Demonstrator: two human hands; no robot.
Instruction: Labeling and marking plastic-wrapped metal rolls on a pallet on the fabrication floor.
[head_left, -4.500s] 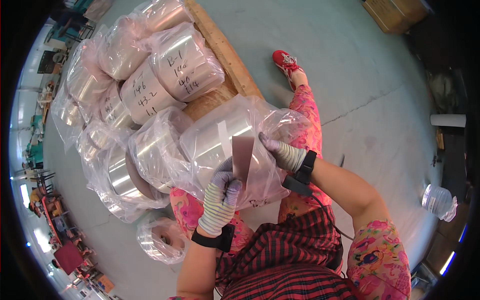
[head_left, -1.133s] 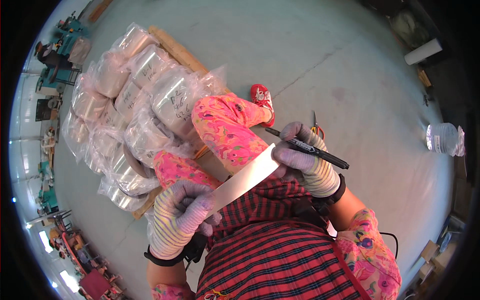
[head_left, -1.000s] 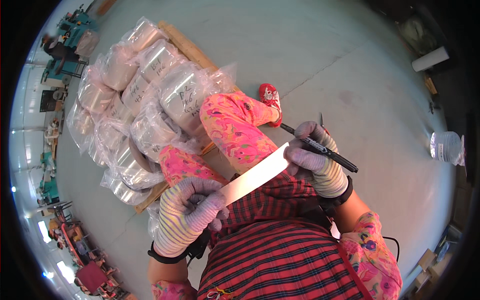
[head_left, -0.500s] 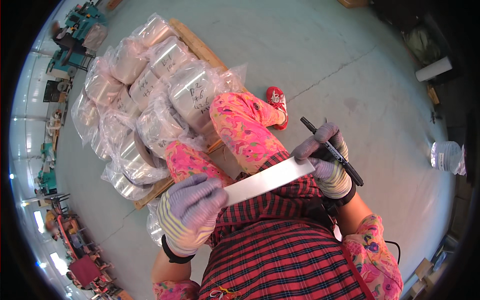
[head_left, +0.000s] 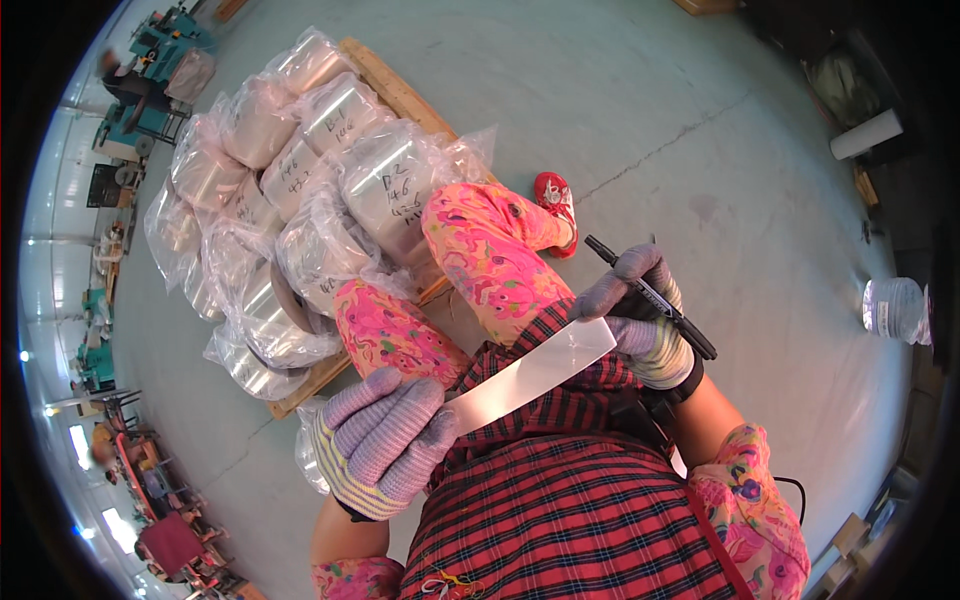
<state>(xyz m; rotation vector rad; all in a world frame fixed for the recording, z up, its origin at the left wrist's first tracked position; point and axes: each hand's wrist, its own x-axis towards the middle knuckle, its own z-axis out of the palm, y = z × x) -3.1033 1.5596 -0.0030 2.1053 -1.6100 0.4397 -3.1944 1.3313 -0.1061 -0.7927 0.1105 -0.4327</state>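
A flat, shiny, pale silver strip (head_left: 535, 377) spans the space between my two gloved hands, slanting up to the right above my lap. One end is gripped by my left hand (head_left: 385, 440), its fingers closed against the strip. The thumb and fingers of my right hand (head_left: 645, 320) pinch the far end. A black marker pen (head_left: 692, 336) also rests in the right hand, running slantwise past the fingers and pointing to the lower right. Both hands wear striped grey-and-yellow knit gloves. The fingertips behind the strip are hidden.
Several clear-wrapped shiny rolls (head_left: 330, 250) with handwritten marks are stacked on a wooden pallet (head_left: 385, 85) ahead and left, close to my knees. A white roll (head_left: 866, 134) and a clear plastic bottle (head_left: 893, 310) lie at the right. Machines (head_left: 165, 45) and a person stand far left.
The strip has turned so its broad face shows more. My right hand has shifted slightly left with the marker pen, and the left hand has rotated a little, staying on the strip.
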